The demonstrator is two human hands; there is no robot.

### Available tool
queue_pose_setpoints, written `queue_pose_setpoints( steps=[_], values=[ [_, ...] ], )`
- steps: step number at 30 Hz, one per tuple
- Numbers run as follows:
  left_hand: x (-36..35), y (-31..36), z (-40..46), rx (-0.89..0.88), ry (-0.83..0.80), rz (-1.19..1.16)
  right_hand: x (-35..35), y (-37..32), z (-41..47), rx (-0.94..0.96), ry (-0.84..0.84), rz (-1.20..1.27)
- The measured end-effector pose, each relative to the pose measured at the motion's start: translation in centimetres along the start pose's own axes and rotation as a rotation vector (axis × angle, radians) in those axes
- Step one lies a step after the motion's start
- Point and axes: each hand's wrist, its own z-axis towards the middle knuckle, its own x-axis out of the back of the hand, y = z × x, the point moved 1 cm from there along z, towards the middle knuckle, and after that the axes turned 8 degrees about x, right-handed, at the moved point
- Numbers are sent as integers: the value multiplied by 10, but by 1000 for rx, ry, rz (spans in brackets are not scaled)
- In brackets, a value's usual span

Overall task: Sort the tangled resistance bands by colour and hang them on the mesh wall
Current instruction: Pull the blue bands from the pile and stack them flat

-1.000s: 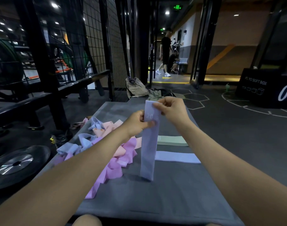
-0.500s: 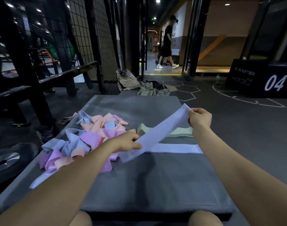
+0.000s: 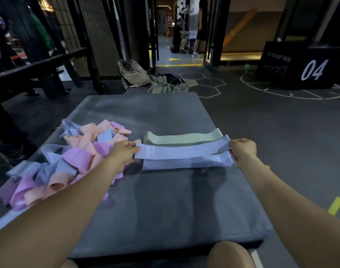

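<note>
Over mat (image 3: 165, 200), hands stretch blue band (image 3: 182, 151).

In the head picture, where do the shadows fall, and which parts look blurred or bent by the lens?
Head view: dim overhead light; soft shadows of the arms fall on the mat below the held band. The pile is slightly motion-blurred at its left end. The wide lens bends the mesh wall and stretches the forearms near the bottom corners.

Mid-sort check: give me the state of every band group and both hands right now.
Held blue band: stretched flat between both hands, above the blue stack.
Blue stack: flat on mat.
Green stack: flat, behind blue.
Tangled pile: unsorted.
Left hand: gripping band end.
Right hand: gripping other end.
</note>
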Motion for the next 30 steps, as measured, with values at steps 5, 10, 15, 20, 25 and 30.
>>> queue_pose_setpoints(
  steps=[5,10,15,20,25,30],
  values=[
    [-23,-20,24,27,21,15,8,21,12,31,-5,-151],
    [-27,-36,41,-14,119,182,4,34,16,48,-21,-253],
    [-21,-43,50,-27,163,262,4,41,15,70,-33,-313],
    [-20,-46,48,-61,175,330,3,45,11,86,-33,-346],
    [-20,-46,47,-138,180,409,1,45,9,129,-54,-420],
    [-20,-46,46,-252,158,517,-8,38,5,432,-92,-733]
  ],
)
